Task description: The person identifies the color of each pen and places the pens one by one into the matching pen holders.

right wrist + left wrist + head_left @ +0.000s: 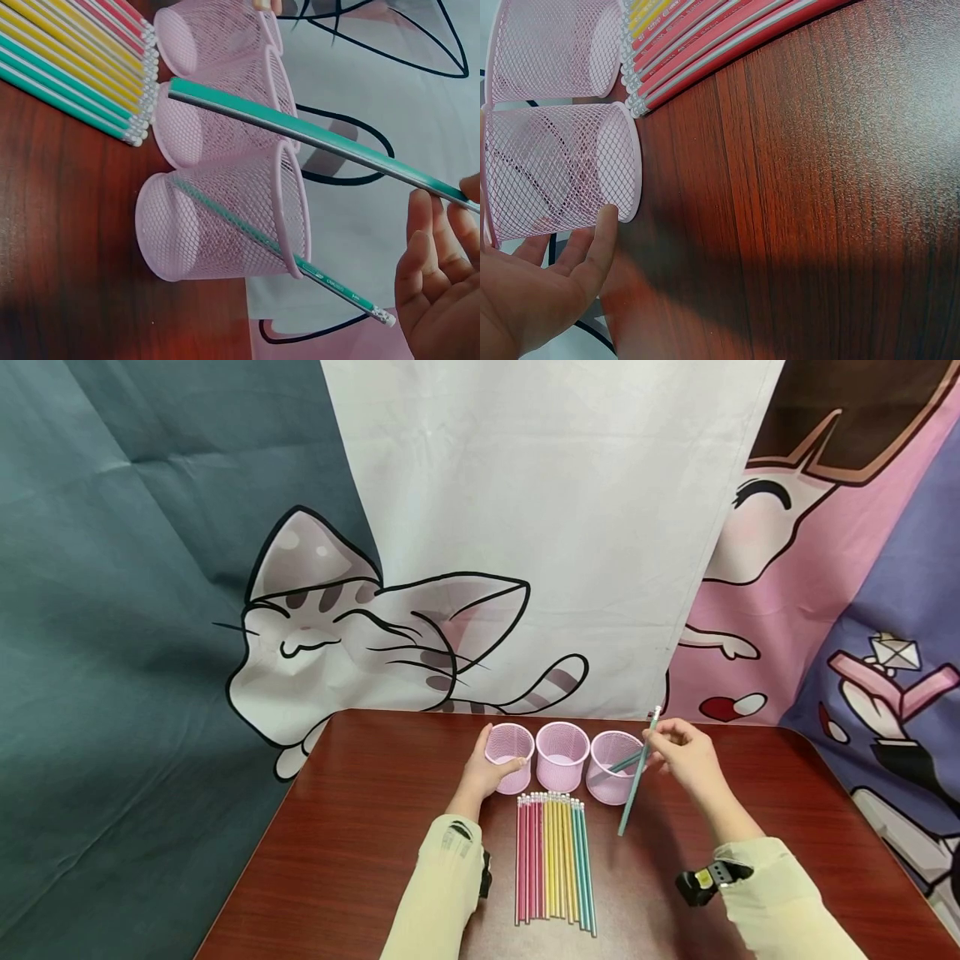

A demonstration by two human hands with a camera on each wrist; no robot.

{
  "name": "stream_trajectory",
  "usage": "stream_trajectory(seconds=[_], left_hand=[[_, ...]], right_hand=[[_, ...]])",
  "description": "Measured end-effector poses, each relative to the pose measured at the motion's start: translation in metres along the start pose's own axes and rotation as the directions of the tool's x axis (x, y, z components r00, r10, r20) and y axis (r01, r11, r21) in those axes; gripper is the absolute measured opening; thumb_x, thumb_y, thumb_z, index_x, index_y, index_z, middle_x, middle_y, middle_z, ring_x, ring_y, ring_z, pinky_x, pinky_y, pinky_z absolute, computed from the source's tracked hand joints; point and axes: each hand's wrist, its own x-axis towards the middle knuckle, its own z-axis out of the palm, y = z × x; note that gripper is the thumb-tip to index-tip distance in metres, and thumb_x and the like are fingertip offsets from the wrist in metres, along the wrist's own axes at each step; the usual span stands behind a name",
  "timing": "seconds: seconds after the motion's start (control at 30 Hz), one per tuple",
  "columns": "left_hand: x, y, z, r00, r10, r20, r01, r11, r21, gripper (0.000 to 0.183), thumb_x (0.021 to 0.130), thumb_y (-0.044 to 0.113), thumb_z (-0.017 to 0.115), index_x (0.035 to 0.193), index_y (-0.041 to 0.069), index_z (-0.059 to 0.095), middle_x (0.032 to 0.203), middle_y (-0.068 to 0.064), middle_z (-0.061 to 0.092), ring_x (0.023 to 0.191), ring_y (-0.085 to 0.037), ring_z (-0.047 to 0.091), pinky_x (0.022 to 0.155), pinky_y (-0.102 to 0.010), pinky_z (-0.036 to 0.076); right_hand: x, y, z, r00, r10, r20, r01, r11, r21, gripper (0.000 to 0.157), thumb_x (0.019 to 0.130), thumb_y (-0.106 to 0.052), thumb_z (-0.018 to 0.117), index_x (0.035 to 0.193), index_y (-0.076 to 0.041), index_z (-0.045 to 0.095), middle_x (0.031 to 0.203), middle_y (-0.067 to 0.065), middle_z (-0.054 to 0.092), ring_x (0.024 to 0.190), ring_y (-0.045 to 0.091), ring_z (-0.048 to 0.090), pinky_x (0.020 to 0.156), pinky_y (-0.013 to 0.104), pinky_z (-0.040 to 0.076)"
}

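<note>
Three pink mesh pencil cups stand in a row: left cup (510, 783), middle cup (562, 770) and right cup (611, 789). My left hand (482, 773) holds the left cup from its left side, thumb in front and fingers behind. A green pencil (635, 789), eraser end up, is pinched in my right hand (692, 763) beside the right cup, outside it. Another green pencil (330, 283) leans inside the right cup, its white eraser above the rim. Before the cups lie red pencils (529, 860), yellow pencils (561, 860) and green pencils (582, 868), side by side.
The brown wooden table (360, 852) ends just behind the cups. Beyond it hangs a cloth backdrop (570, 527) printed with a cartoon cat. A black wrist camera (697, 887) sits at the right sleeve.
</note>
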Motion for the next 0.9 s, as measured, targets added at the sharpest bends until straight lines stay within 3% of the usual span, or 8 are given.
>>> stream_trajectory(seconds=[0.13, 0.17, 0.2, 0.37, 0.43, 0.57, 0.67, 0.9], left_hand=[[0.000, 0.000, 0.000, 1.000, -0.004, 0.000, 0.004, 1.000, 0.005, 0.095, 0.068, 0.024, 0.082, 0.145, 0.021, 0.027, 0.134, -0.020, 0.045, 0.117, -0.038, 0.046, 0.097, -0.048, 0.037], [0.001, 0.000, 0.001, 1.000, -0.004, 0.000, 0.004, 1.000, 0.006, 0.095, 0.068, 0.024, 0.082, 0.145, 0.021, 0.027, 0.134, -0.020, 0.045, 0.117, -0.038, 0.046, 0.097, -0.048, 0.037], [0.001, 0.000, 0.001, 1.000, -0.004, 0.000, 0.004, 1.000, 0.006, 0.095, 0.068, 0.024, 0.082, 0.145, 0.021, 0.027, 0.134, -0.020, 0.045, 0.117, -0.038, 0.046, 0.097, -0.048, 0.037], [0.001, 0.000, 0.001, 1.000, -0.004, 0.000, 0.004, 1.000, 0.018, 0.094, 0.068, 0.023, 0.082, 0.145, 0.020, 0.028, 0.134, -0.020, 0.046, 0.116, -0.038, 0.046, 0.096, -0.047, 0.038], [0.000, 0.000, 0.001, 1.000, -0.009, 0.000, 0.009, 1.000, 0.020, 0.094, 0.068, 0.024, 0.082, 0.145, 0.021, 0.028, 0.134, -0.020, 0.046, 0.116, -0.037, 0.046, 0.096, -0.047, 0.038], [0.000, 0.000, 0.001, 1.000, -0.016, 0.000, 0.016, 1.000, 0.019, 0.094, 0.068, 0.024, 0.082, 0.145, 0.022, 0.028, 0.134, -0.019, 0.046, 0.116, -0.037, 0.046, 0.096, -0.047, 0.037], [0.000, 0.000, 0.000, 1.000, -0.014, -0.001, 0.014, 1.000, 0.017, 0.095, 0.068, 0.024, 0.082, 0.145, 0.021, 0.028, 0.134, -0.020, 0.046, 0.116, -0.037, 0.047, 0.096, -0.047, 0.038], [0.000, 0.000, -0.001, 1.000, -0.004, 0.002, 0.003, 1.000, 0.020, 0.095, 0.068, 0.024, 0.082, 0.145, 0.021, 0.027, 0.133, -0.020, 0.046, 0.115, -0.036, 0.047, 0.095, -0.048, 0.038]], right_hand=[[0.053, 0.117, -0.024, 0.994, -0.061, -0.094, 0.073, 0.988, 0.134, 0.025, 0.083, -0.025, 0.070, 0.100, -0.008, 0.061, 0.078, 0.007, 0.066, 0.057, 0.029, 0.065, 0.042, 0.034, 0.049], [0.060, 0.134, -0.028, 0.992, -0.060, -0.108, 0.077, 0.982, 0.170, 0.025, 0.083, -0.024, 0.071, 0.101, -0.009, 0.062, 0.079, 0.008, 0.067, 0.057, 0.029, 0.065, 0.041, 0.034, 0.049], [0.062, 0.137, -0.030, 0.992, -0.048, -0.118, 0.067, 0.985, 0.161, 0.026, 0.083, -0.025, 0.071, 0.102, -0.010, 0.061, 0.080, 0.007, 0.067, 0.058, 0.028, 0.065, 0.043, 0.034, 0.050], [0.029, 0.055, -0.023, 0.997, -0.029, -0.078, 0.048, 0.966, 0.255, 0.016, 0.083, -0.016, 0.069, 0.095, -0.008, 0.061, 0.076, 0.004, 0.067, 0.057, 0.022, 0.065, 0.045, 0.031, 0.051], [0.025, 0.039, -0.022, 0.996, -0.026, -0.085, 0.046, 0.968, 0.248, 0.015, 0.083, -0.015, 0.069, 0.093, -0.007, 0.061, 0.075, 0.004, 0.065, 0.056, 0.022, 0.064, 0.045, 0.033, 0.051], [0.043, 0.070, -0.031, 0.991, 0.006, -0.131, 0.024, 0.973, 0.229, 0.019, 0.082, -0.019, 0.071, 0.095, -0.010, 0.061, 0.077, 0.003, 0.066, 0.057, 0.018, 0.064, 0.047, 0.032, 0.052], [0.044, 0.067, -0.032, 0.986, 0.024, -0.164, 0.018, 0.969, 0.247, 0.021, 0.081, -0.021, 0.072, 0.094, -0.009, 0.060, 0.077, 0.005, 0.066, 0.058, 0.018, 0.065, 0.047, 0.031, 0.052], [-0.009, -0.051, -0.011, 0.982, 0.005, -0.188, 0.059, 0.940, 0.336, 0.015, 0.085, -0.008, 0.065, 0.085, -0.003, 0.051, 0.068, 0.000, 0.065, 0.055, 0.013, 0.065, 0.047, 0.023, 0.051]])
